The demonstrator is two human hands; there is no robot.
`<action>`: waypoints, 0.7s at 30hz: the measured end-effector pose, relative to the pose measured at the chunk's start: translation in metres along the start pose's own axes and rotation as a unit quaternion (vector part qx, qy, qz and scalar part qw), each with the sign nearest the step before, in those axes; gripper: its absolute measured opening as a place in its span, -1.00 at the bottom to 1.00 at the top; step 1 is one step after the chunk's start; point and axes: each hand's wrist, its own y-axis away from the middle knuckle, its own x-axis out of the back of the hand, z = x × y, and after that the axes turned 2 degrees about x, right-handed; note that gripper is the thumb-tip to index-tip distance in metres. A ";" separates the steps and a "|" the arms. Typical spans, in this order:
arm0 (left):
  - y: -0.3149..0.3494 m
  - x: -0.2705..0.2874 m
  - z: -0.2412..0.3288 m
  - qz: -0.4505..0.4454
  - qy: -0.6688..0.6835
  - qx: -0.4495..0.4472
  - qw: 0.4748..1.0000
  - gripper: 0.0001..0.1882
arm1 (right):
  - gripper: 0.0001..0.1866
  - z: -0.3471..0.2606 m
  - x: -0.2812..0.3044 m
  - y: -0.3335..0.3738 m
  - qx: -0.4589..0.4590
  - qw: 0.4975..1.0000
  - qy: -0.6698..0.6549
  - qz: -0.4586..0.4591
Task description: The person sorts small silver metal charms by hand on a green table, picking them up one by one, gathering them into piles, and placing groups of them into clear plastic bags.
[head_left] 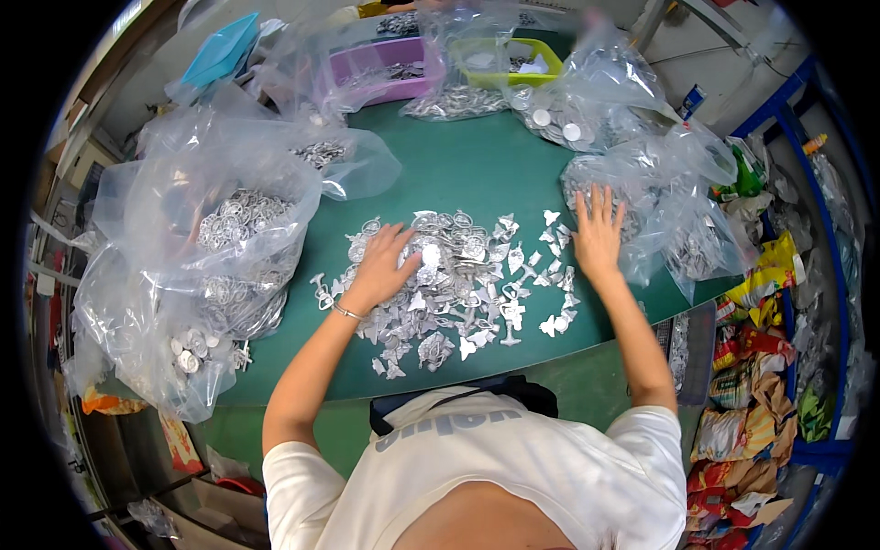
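A heap of small silver-grey metal pieces (463, 275) in many flat shapes, some like rings and figures, covers the middle of the green table (458, 174). My left hand (383, 270) lies on the heap's left side, fingers outstretched, with a bracelet at its wrist. My right hand (598, 234) is spread flat at the near edge of a clear plastic bag (642, 165) of metal pieces; whether it touches the bag is hard to tell. Beside it, a loose strip of small metal pieces (555, 266) lies between the heap and my right forearm.
Large clear bags (147, 220) of metal pieces crowd the table's left side. Along the back stand a purple basket (390, 71), a lime-green basket (541, 60) and a tilted blue tray (222, 48). Colourful packages (747, 367) and a blue rack (788, 119) are on the right.
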 end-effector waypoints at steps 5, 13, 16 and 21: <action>-0.002 -0.006 0.003 0.020 0.012 0.004 1.000 -0.48 | -0.59 0.056 -0.006 -0.021 0.058 0.995 0.036 -0.079; -0.003 -0.008 -0.001 0.065 0.018 -0.005 0.998 -0.57 | -0.90 0.118 -0.046 -0.070 0.095 0.995 -0.016 -0.007; -0.003 -0.008 0.000 0.073 0.021 -0.009 0.997 -0.58 | -0.91 0.130 -0.057 -0.115 -0.001 0.999 0.013 0.035; -0.006 -0.008 0.005 0.077 0.026 -0.013 0.997 -0.58 | -0.91 0.102 -0.072 -0.124 0.025 0.997 -0.050 0.054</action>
